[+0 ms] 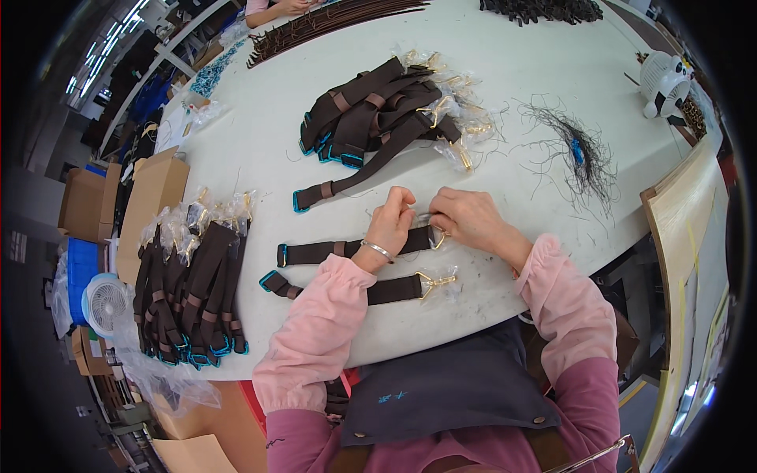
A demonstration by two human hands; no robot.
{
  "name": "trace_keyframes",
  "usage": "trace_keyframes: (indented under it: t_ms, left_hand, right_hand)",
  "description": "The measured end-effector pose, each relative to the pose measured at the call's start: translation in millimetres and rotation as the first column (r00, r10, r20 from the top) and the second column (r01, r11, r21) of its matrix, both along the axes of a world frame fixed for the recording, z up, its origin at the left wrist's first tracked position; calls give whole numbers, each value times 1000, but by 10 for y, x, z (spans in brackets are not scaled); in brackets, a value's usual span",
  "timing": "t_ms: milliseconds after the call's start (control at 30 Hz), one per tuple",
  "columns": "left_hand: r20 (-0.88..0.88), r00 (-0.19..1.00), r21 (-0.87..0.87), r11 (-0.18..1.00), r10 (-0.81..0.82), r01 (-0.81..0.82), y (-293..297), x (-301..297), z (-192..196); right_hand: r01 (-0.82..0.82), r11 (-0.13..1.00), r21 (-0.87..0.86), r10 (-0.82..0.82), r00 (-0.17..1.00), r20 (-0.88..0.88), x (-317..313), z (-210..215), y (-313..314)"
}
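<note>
Two dark brown straps lie in front of me. The nearer strap [396, 290] ends in a gold hook [436, 284] with clear plastic around it. The farther strap [309, 253] has a blue-covered buckle at its left end and runs beneath my left wrist. My left hand [388, 225] is closed above it, thumb and fingers curled together; what they hold is too small to make out. My right hand [471, 219] pinches just above that strap's gold-hook end, and its fingertips hide whatever is between them.
Beyond my hands lies a heap of similar straps [371, 110]; another bundle [193, 292] hangs over the table's left edge. A tangle of dark threads [579, 150] is at right. A white fan [664, 83] stands far right. Another person's hand [292, 6] shows at the far edge.
</note>
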State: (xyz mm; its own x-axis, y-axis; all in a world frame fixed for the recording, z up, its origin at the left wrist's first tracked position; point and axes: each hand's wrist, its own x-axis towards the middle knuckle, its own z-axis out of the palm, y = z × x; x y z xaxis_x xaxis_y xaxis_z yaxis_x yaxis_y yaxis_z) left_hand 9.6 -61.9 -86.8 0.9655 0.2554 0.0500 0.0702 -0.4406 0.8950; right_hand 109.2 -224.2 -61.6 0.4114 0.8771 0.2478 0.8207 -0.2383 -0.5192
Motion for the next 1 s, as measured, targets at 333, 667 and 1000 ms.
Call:
trace_keyframes:
  t_ms: [333,667,1000]
  left_hand:
    - [-307,940,-618,721,147,-314,191,112,25]
    - [-199,892,515,731,-406,447,121,13,368]
    - [-349,825,443,697,-445,564,103,222,320]
  right_hand:
    - [131,990,45,-139,942,305,-161,34,-265]
    - [179,982,-64,-185,976,-113,-411,166,-372]
    - [228,967,-112,-218,971,99,-425,48,-224]
